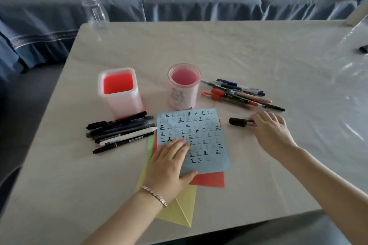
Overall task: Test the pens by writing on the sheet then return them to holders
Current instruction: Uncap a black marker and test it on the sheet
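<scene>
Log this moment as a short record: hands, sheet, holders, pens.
left hand: flat on the blue sheet
right hand: fingers curled onto one end of a black pen lying on the table
blue sheet: rows of test marks; over red sheet and yellow sheet
holders: square holder and round holder, both without pens
loose pens: dark pile left of sheet, mixed pile right of round holder

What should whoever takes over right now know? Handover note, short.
Left hand flat on the blue sheet, fingers straight.
Right hand at the end of a black pen lying right of the sheet; grip unclear.
Dark pens piled left of the sheet, mixed pens right of the round holder.
Done: sheet mostly covered in test marks.
Left: square holder and round holder empty; every pen out.
</scene>
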Available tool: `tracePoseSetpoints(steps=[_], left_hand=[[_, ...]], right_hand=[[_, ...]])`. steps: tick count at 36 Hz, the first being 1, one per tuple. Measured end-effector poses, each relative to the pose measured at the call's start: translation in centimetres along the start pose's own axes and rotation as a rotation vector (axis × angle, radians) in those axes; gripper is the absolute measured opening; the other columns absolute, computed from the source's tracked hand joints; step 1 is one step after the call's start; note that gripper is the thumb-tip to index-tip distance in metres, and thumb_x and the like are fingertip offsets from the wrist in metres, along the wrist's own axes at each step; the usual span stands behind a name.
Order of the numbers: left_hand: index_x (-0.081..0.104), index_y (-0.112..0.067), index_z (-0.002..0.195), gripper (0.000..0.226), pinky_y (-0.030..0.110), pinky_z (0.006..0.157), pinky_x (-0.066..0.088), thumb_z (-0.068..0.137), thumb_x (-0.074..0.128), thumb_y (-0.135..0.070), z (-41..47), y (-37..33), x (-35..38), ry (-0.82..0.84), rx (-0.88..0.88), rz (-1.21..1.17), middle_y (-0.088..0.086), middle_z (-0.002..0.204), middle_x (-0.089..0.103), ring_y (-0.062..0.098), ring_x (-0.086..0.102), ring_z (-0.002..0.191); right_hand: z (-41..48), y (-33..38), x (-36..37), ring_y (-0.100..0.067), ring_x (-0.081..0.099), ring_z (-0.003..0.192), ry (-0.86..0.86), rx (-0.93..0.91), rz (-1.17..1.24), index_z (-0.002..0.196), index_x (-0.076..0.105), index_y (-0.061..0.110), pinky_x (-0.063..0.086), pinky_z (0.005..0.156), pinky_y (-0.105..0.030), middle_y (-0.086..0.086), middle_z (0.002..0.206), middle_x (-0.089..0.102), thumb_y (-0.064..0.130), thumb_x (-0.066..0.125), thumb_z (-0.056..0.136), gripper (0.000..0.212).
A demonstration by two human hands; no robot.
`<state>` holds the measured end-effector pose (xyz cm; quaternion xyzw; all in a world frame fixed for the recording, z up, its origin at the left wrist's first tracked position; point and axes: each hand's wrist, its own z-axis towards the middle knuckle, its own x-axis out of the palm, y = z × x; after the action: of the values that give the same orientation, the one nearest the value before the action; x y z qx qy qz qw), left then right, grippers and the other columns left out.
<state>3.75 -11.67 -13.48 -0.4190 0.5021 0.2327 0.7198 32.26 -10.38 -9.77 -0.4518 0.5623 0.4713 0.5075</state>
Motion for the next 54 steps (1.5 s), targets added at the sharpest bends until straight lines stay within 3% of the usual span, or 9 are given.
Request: tracePoseSetpoints(steps=[4, 10, 15, 22, 30, 35, 40, 48, 54], left_hand=[[0.049, -0.012, 0.124, 0.068, 0.036, 0.098, 0.04, 0.067, 0.072, -0.043, 0.3, -0.7, -0.4, -0.062, 0.022, -0.037, 0.005, 0.12, 0.061, 0.023, 0.057, 0.112], [0.037, -0.011, 0.133, 0.059, 0.031, 0.103, 0.03, 0.081, 0.046, -0.036, 2.3, -3.9, -2.7, -0.234, 0.172, -0.057, 0.008, 0.137, 0.046, 0.019, 0.037, 0.128], [0.051, -0.017, 0.106, 0.025, 0.027, 0.064, 0.047, 0.086, 0.043, -0.031, 3.4, -4.7, -3.2, -0.283, 0.232, -0.065, -0.001, 0.091, 0.062, 0.016, 0.054, 0.083], [0.044, -0.022, 0.103, 0.027, 0.009, 0.037, 0.023, 0.091, 0.032, -0.043, 2.0, -5.0, -4.6, -0.124, 0.029, -0.366, -0.019, 0.048, 0.031, 0.003, 0.04, 0.043], [0.057, -0.022, 0.117, 0.035, 0.026, 0.081, 0.049, 0.094, 0.035, -0.038, 1.5, -5.5, -5.6, 0.068, 0.01, -0.689, -0.015, 0.098, 0.067, 0.001, 0.061, 0.093], [0.054, -0.021, 0.091, 0.025, 0.008, 0.053, 0.033, 0.09, 0.035, -0.037, 1.0, -5.6, -5.7, 0.002, 0.006, -0.594, -0.03, 0.062, 0.054, -0.004, 0.054, 0.06], [0.058, -0.022, 0.08, 0.031, 0.004, 0.048, 0.028, 0.088, 0.038, -0.045, 1.0, -5.4, -5.9, -0.043, 0.022, -0.62, -0.024, 0.061, 0.059, -0.006, 0.047, 0.047], [0.059, -0.028, 0.089, 0.025, 0.01, 0.049, 0.031, 0.088, 0.044, -0.048, 0.9, -5.1, -6.1, 0.058, 0.026, -0.718, -0.021, 0.071, 0.064, 0.003, 0.048, 0.046], [0.039, -0.031, 0.099, 0.027, 0.016, 0.044, 0.026, 0.086, 0.036, -0.055, 0.0, -2.9, -6.6, 0.112, -0.122, -0.625, -0.016, 0.047, 0.045, 0.005, 0.039, 0.04]], right_hand=[[-1.6, 1.9, -2.2, -0.031, 0.06, 0.091, -0.003, -0.074, 0.059, 0.118, 0.056, 0.018, 0.04, 0.082, -0.034, -0.004, 0.098, 0.064, 0.033, 0.049, 0.092, 0.03], [-4.8, 6.4, -7.5, -0.005, 0.056, 0.076, 0.17, -0.156, 0.357, 0.096, 0.06, 0.048, 0.046, 0.067, -0.023, 0.016, 0.088, 0.064, 0.044, 0.061, 0.083, 0.014], [-5.5, 7.8, -9.5, -0.001, 0.058, 0.067, 0.291, -0.175, 0.631, 0.086, 0.065, 0.043, 0.047, 0.063, -0.017, 0.023, 0.078, 0.067, 0.033, 0.064, 0.08, 0.012], [-4.5, 7.5, -9.6, -0.014, 0.064, 0.063, 0.398, 0.138, 1.621, 0.09, 0.069, 0.011, 0.053, 0.059, -0.019, -0.008, 0.076, 0.067, 0.033, 0.078, 0.057, 0.04], [-5.9, 13.3, -4.9, -0.009, 0.037, 0.043, 0.153, 0.301, 1.32, 0.064, 0.047, 0.009, 0.033, 0.044, -0.018, -0.002, 0.051, 0.042, 0.022, 0.064, 0.081, 0.027], [-5.9, 14.3, -4.0, -0.014, 0.028, 0.04, 0.061, 0.382, 1.42, 0.057, 0.033, 0.014, 0.025, 0.038, -0.021, -0.002, 0.046, 0.03, -0.002, 0.051, 0.08, 0.033], [-5.7, 14.2, -4.1, -0.013, 0.025, 0.039, 0.135, 0.353, 1.518, 0.055, 0.031, 0.012, 0.023, 0.035, -0.018, -0.002, 0.047, 0.027, -0.008, 0.05, 0.078, 0.035], [-5.9, 13.8, -3.7, -0.009, 0.023, 0.035, 0.13, 0.222, 1.558, 0.043, 0.03, 0.022, 0.022, 0.034, -0.015, 0.005, 0.041, 0.026, 0.004, 0.046, 0.059, 0.03], [-5.6, 12.8, -3.4, -0.008, 0.032, 0.034, -0.06, 0.275, 1.609, 0.055, 0.032, 0.011, 0.026, 0.037, -0.015, 0.006, 0.038, 0.035, 0.003, 0.058, 0.076, 0.035]])
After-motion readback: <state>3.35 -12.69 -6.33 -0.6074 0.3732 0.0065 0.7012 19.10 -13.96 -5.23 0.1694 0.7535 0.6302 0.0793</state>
